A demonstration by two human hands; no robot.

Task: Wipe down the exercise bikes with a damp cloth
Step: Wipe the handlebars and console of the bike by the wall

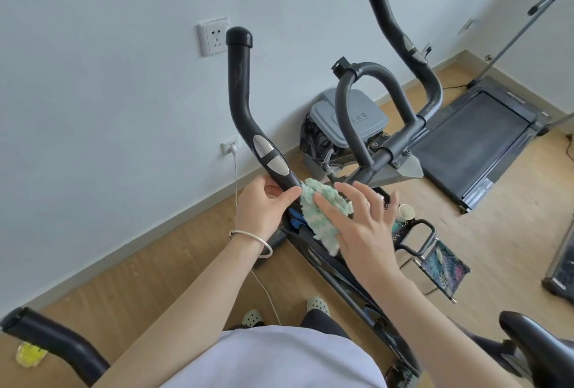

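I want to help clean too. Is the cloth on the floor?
No, the cloth is up on the bike, under the right hand's flat fingers.

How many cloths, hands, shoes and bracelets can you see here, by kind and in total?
Cloth: 1
Hands: 2, left hand holding the handlebar, right hand flat on the cloth
Shoes: 2
Bracelet: 1
Total: 6
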